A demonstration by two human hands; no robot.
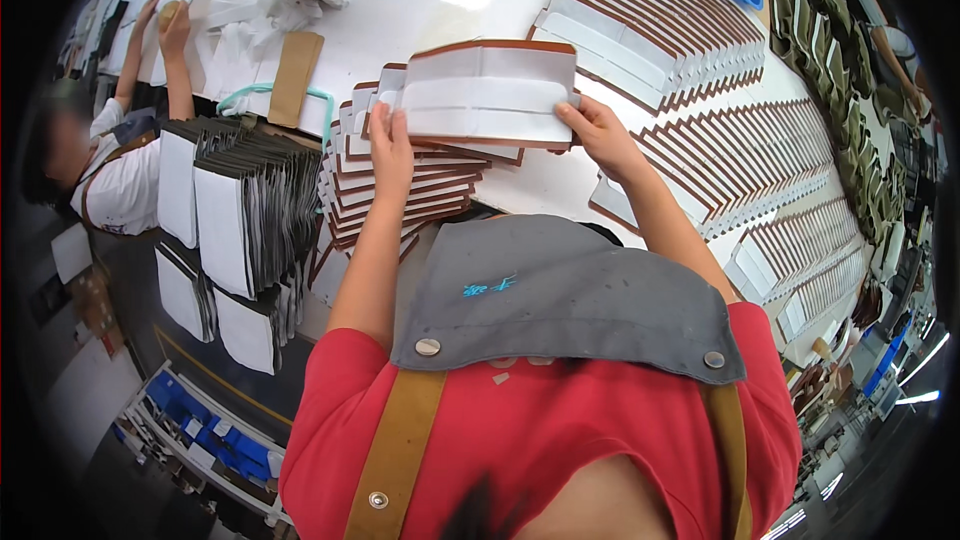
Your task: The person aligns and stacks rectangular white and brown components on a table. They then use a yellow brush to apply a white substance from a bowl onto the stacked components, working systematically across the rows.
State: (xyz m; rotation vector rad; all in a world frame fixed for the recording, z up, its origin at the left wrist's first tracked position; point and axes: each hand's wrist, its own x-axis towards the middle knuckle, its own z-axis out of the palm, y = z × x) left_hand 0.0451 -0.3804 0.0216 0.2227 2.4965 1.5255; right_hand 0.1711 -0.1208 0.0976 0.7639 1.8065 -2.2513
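Both hands, left (391, 147) and right (598, 130), grip a flat white bag (490, 92) above the white table (440, 0); a stack (400, 190) lies under the left, fanned rows (740, 150) beside the right.

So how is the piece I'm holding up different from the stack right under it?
The held piece is single and lifted off the table, gripped at its ends by the left hand and right hand; the stack is many pieces lying fanned on the white table. The held piece shows its whole white face; the stack shows mostly overlapping edges. Both are white with brown borders.
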